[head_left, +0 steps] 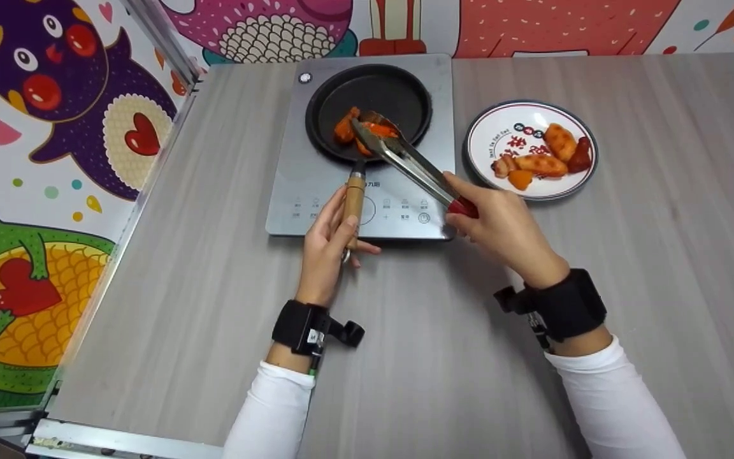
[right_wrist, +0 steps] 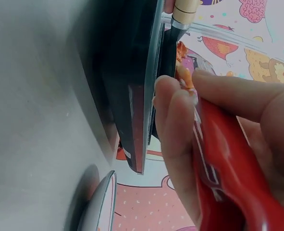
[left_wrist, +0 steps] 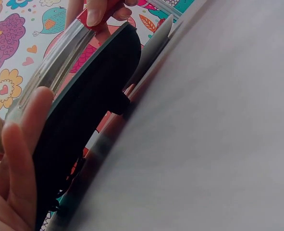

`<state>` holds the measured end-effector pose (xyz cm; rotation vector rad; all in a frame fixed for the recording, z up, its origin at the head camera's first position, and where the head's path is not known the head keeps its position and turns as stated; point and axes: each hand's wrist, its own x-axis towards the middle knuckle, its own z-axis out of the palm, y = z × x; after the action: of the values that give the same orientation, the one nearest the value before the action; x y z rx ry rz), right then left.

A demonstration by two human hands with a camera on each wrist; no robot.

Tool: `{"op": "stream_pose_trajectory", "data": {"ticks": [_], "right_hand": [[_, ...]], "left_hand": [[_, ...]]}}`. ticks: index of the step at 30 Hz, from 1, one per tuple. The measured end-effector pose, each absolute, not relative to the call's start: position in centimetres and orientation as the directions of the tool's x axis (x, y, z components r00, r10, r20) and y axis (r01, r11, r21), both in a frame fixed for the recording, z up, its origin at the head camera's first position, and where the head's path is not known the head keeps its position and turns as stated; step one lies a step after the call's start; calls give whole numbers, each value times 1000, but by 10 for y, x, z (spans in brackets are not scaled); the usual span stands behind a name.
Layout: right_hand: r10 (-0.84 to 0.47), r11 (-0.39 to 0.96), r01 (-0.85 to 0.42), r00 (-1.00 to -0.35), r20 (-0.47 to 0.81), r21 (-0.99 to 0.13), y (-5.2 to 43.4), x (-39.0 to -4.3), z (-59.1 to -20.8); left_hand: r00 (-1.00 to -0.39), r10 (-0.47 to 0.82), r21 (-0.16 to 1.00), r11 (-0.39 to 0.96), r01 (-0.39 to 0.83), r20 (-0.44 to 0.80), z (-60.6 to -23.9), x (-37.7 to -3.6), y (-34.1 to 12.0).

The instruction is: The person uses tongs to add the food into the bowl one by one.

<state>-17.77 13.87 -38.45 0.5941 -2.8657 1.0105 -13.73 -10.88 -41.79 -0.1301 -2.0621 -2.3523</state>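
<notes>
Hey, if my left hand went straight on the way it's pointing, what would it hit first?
Probably the near side of the black pan, since your left hand points along its wooden handle; its height above the cooktop is hard to judge.

In the head view, the right hand [head_left: 504,223] covers most of the red grips [head_left: 462,207] of the silver metal tongs [head_left: 417,176], which hide some glossy orange-brown food [head_left: 344,129] in the round black pan [head_left: 392,86]. The left hand [head_left: 329,237] partly hides the pale wooden handle [head_left: 354,194]. Control markings [head_left: 405,205] on the flat silver cooktop [head_left: 290,167] are too small to read. The bottom edge cuts off both white sleeves [head_left: 274,408] and, in the right wrist view, the white dark-rimmed plate [head_left: 501,121].
</notes>
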Motion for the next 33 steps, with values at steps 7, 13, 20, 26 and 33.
{"op": "stream_pose_trajectory", "data": {"ticks": [7,13,20,26,33], "right_hand": [[-341,734,-386,-921,188,-559,142,-179,-382],[-373,741,-443,-896,240,-504,144,-179,-383],[-391,746,-471,-882,262,-471,145,-178,-381],[-386,756,-477,-878,283,-449,147,-178,-381],[-366,776,-460,-886,285,-431,149,-179,-381]], "left_hand": [[-995,52,988,-138,72,80,-418,-138,-109],[-995,54,989,-126,73,81,-418,-137,-109],[-996,52,989,-131,67,75,-418,-137,-109],[-995,54,989,-130,71,78,-419,-138,-110],[-996,55,989,-127,69,77,-419,-137,-110]]}}
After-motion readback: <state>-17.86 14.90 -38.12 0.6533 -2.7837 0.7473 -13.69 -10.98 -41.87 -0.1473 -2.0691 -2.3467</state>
